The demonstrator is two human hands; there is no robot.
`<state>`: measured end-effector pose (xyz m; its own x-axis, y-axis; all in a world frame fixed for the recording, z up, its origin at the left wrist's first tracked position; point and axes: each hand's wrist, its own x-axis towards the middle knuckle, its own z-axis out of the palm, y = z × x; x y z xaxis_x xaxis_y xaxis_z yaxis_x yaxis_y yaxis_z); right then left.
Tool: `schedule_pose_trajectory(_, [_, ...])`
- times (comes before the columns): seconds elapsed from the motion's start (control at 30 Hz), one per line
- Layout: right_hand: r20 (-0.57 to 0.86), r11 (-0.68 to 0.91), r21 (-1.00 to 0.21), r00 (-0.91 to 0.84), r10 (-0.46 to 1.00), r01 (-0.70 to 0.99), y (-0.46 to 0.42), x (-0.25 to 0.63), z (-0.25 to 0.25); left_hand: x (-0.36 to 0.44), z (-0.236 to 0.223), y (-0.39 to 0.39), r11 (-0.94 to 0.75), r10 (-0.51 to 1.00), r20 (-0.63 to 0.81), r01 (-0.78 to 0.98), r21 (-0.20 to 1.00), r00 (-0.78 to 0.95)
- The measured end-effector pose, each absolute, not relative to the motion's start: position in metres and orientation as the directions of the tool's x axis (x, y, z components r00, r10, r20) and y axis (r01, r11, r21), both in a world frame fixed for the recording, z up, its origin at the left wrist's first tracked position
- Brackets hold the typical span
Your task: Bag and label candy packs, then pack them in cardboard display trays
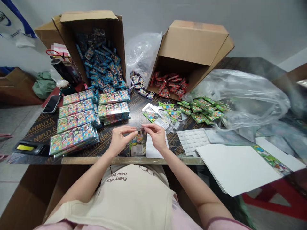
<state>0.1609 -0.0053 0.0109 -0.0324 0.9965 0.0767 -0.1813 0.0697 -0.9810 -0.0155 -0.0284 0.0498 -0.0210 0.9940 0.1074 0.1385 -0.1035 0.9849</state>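
Observation:
My left hand [122,136] and my right hand [155,135] meet near the table's front edge, fingertips almost touching. Both pinch at the top of a small clear plastic bag [137,149] with a printed design and a pale label panel; its upper edge is hard to make out. Under my right hand lies a white paper sheet [153,147]. Just beyond the hands is a loose pile of clear bags with green printed tops [171,115]. To the left stand stacks of wrapped packs of colourful small boxes [73,137].
Open cartons hold blue small packs [103,67] and red small packs [170,84]. Purple packs [137,80] and green packs [206,110] lie on the table. A label sheet [193,140], white cards [240,166] and clear plastic film [251,95] are right. A phone [52,103] lies left.

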Motion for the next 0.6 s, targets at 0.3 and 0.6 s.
schedule_pose_trajectory(0.3, [0.068,0.062,-0.997,-0.170,0.983,-0.042,-0.006,0.171,0.030,-0.024,0.051,-0.018,0.004,0.998,-0.014,0.161,0.987,0.063])
schedule_pose_trajectory(0.6, [0.183,0.201,-0.978,-0.241,0.953,0.055,-0.009,0.180,0.029,-0.026,0.053,-0.032,-0.374,0.927,0.331,0.433,0.820,0.175])
